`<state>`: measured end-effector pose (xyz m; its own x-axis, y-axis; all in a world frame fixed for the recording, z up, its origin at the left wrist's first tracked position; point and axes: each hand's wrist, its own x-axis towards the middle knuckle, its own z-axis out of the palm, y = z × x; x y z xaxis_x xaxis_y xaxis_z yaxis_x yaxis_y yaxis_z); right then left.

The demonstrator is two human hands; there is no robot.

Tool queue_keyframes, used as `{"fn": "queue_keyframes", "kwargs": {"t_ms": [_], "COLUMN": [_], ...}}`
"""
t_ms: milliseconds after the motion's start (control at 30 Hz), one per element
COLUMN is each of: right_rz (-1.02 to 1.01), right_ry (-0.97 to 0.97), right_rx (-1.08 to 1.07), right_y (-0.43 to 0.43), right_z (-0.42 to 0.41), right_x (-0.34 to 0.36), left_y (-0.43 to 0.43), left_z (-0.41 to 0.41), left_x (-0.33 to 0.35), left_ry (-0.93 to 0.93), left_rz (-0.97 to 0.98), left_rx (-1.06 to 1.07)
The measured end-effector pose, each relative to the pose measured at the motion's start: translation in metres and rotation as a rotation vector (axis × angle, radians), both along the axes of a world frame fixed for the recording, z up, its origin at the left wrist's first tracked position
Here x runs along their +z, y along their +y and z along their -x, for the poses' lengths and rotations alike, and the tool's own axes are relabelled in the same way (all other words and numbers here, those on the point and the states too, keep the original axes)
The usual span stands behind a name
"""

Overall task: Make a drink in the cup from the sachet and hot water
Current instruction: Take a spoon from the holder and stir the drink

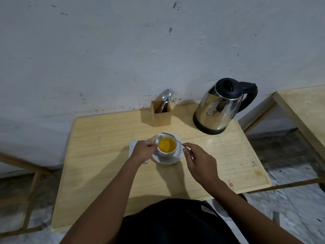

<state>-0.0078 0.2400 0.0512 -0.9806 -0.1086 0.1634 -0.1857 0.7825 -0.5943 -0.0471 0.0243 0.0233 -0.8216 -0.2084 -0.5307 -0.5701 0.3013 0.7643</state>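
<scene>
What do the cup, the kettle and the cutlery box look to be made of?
Cup: probably glazed white ceramic, given its smooth, glossy wall.
Kettle: polished steel body with mirror-like reflections; the lid, handle and base are matte black, likely plastic.
Cutlery box: light wood, judging by its tan, matte panels.

**Both hands were at the cup**

Your bare left forearm reached up from the lower left, its wrist nearly straight. Your left hand lay knuckles up, with curled fingers and thumb meeting at the handle side of the white ceramic cup. Whether they closed fully on the handle could not be told.

Your bare right forearm came in from the lower right, angled inward. Your right hand showed its back to the camera. Its thumb and forefinger pinched the handle end of the thin metal teaspoon, and its other fingers were curled under. The two hands were apart, one on each side of the cup.
</scene>
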Motion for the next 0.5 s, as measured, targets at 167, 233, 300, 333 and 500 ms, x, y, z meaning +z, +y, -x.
{"fn": "queue_keyframes", "kwargs": {"t_ms": [167, 233, 300, 333, 500], "right_rz": [0.022, 0.014, 0.013, 0.017, 0.157], "right_ry": [-0.005, 0.002, -0.021, -0.036, -0.099], "right_rx": [0.024, 0.063, 0.087, 0.090, 0.081], "right_y": [0.003, 0.004, 0.007, 0.008, 0.013], "right_z": [0.001, 0.000, 0.000, 0.000, -0.003], "right_x": [0.000, -0.002, -0.004, -0.005, -0.005], "left_y": [0.000, 0.000, 0.000, -0.001, -0.001], "left_z": [0.000, 0.000, 0.000, 0.000, 0.001], "left_x": [0.000, -0.001, -0.001, -0.001, -0.001], "left_ry": [0.010, 0.012, 0.010, 0.010, 0.013], "left_rz": [0.008, 0.008, 0.005, 0.005, 0.009], "left_rx": [-0.005, -0.006, -0.004, -0.004, -0.003]}}
